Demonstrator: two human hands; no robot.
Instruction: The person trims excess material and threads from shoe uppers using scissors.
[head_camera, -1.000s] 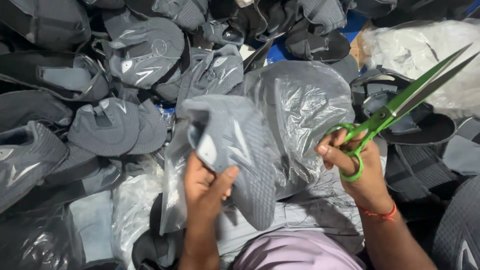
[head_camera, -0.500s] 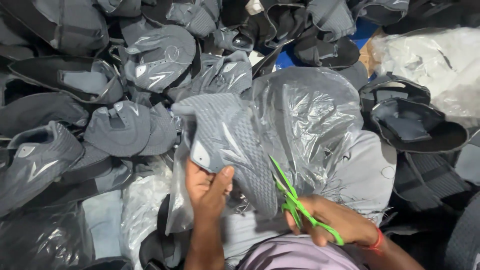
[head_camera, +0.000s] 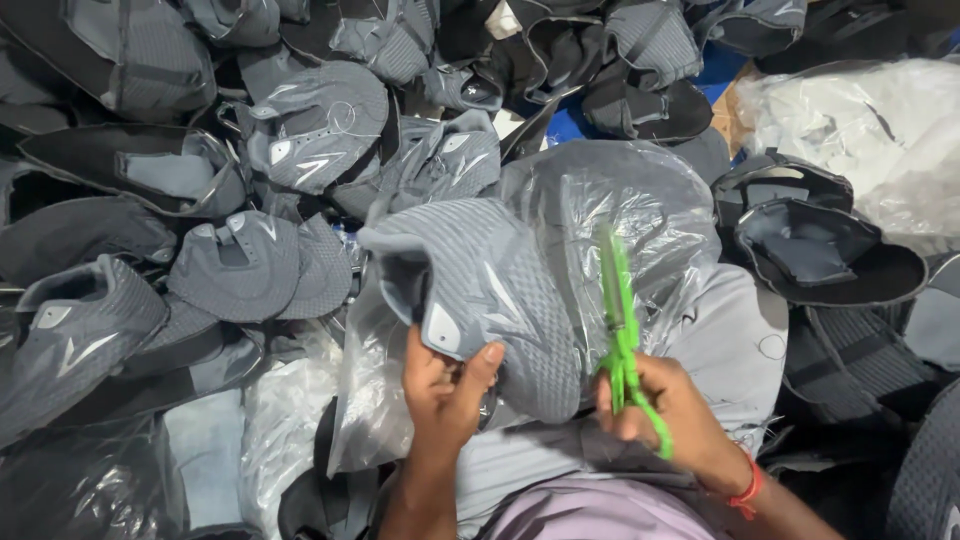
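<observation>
My left hand (head_camera: 445, 390) grips a grey knitted shoe upper (head_camera: 490, 290) from below, thumb pressed on its lower edge beside a small light patch. The upper stands up over my lap. My right hand (head_camera: 670, 410) holds green-handled scissors (head_camera: 620, 330), fingers through the loops. The blades point up and away, just right of the upper's right edge, close to it. A red band circles my right wrist.
A clear plastic bag (head_camera: 610, 210) lies crumpled behind the upper. Piles of grey shoe uppers (head_camera: 300, 130) fill the left and top. Black shoe pieces (head_camera: 830, 250) sit at the right, a white plastic bag (head_camera: 870, 130) at the upper right.
My right hand swung the scissors from far right, blades wide open, in toward the grey upper. The blades now look nearly together beside its right edge. The left hand kept its hold.
</observation>
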